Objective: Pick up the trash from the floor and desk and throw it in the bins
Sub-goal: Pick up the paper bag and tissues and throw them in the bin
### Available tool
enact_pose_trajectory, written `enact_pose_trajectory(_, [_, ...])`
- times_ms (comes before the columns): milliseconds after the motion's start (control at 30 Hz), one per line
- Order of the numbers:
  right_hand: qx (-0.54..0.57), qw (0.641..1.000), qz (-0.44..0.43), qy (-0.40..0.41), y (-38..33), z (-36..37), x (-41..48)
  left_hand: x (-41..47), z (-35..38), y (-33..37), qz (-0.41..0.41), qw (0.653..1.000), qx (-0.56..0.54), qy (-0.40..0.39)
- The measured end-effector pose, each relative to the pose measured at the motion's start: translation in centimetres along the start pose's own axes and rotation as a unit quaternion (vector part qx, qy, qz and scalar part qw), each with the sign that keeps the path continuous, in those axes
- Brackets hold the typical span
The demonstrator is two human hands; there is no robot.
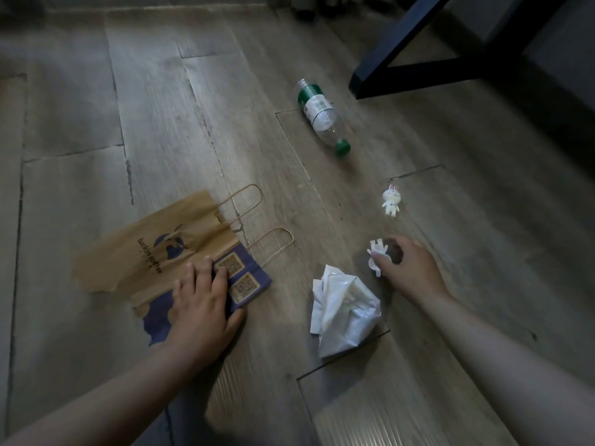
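**2 hands at the floor litter**

The fingers (206, 272) of the left hand (201, 302) are laid spread and unclenched on the brown paper bag (154, 249), flat on the floor (96, 107). A small white figure (376, 256) is pinched by the right hand (410, 265). A crumpled white bag (343, 312) is seen between the hands; beyond it lie a rabbit toy (391, 199) and a green-capped bottle (322, 115)

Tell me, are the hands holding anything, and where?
The right hand pinches a small flat white figure by its lower part. The left hand only rests on the brown paper bag.
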State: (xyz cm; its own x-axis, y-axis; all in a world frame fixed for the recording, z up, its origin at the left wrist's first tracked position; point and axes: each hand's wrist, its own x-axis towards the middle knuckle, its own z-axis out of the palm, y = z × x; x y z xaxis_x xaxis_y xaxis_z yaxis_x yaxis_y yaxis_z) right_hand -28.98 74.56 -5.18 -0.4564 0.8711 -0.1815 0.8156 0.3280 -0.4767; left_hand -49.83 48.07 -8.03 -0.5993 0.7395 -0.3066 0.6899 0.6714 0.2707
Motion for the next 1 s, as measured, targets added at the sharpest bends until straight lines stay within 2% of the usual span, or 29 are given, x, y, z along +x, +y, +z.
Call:
enact_pose_trajectory(133, [-0.014, 0.998, 0.020, 0.054, -0.1, -0.2, 3.5, -0.1, 0.0, 0.2, -0.003, 1.000, 0.005, -0.002])
enact_pose_trajectory(433, [-0.075, 0.995, 0.010, -0.061, -1.7, -0.4, 11.5, 0.0, -0.1, 0.5, -0.012, 1.000, 0.015, -0.005])
enact_pose_trajectory(667, [-0.090, 0.993, -0.029, -0.063, -1.7, 0.7, 6.6, 0.2, 0.2, 0.3, -0.007, 1.000, 0.006, -0.004])
enact_pose_trajectory(900, [-0.017, 0.991, -0.010, -0.134, -2.1, 0.0, 0.6, 0.1, -0.6, 0.2, 0.000, 1.000, -0.001, -0.022])
enact_pose_trajectory(1000, [0.038, 0.979, 0.006, -0.198, -3.0, 0.7, -1.8, 0.1, -1.3, -0.1, 0.007, 1.000, -0.015, -0.024])
